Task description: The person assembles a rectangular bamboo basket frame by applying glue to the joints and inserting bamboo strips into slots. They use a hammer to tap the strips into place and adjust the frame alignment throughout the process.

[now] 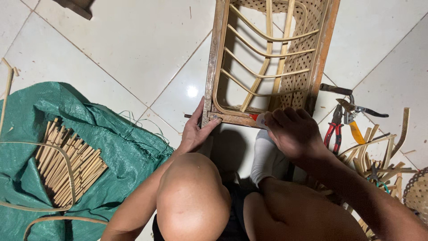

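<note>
Seen from above, crouched on a white tiled floor (133,40), knees bare in the near foreground. Standing on the floor straight ahead, a rattan frame (267,53) with curved bamboo ribs and a woven panel on its right side, reaching from the middle of the scene to the far edge.

Left hand (194,131) pressed against the frame's near left corner, grip spread, thumb along the upright post and fingers on the bottom rail. Right hand (292,131) at the bottom rail further right, grip curled tight, pinching a small white tube with a red cap (257,118) whose tip touches the rail.

Just right of the frame, on the floor: red-handled pliers (333,131), a second pair of dark pliers (356,109), a yellow-handled tool (356,132). Near right, a loose heap of bamboo strips (383,156).

Left side, a green woven sack (116,147) spread flat, carrying a bundle of short bamboo sticks (71,167), with long bent rattan strips (40,207) looping over it.
</note>
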